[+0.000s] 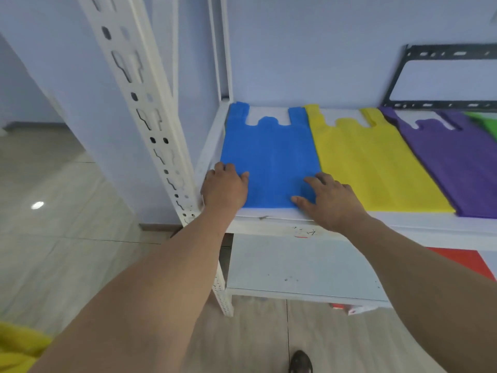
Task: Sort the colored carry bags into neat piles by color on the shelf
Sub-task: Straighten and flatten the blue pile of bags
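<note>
Both hands rest flat on the blue bag, which lies spread on the white shelf at its left end, handles toward the wall. The left hand presses the bag's near left corner, fingers straight and slightly spread, its outer edge over the shelf's side rail beside the perforated white upright. The right hand lies on the near right corner with fingers splayed and relaxed, thumb along the bag's front edge; neither hand grips anything. Just beside the blue bag, edges touching or nearly so, lies the yellow bag, then the purple bag, with a green bag partly showing at the far right. A black metal frame leans against the wall behind them. On the lower shelf a red bag shows past the right forearm
</note>
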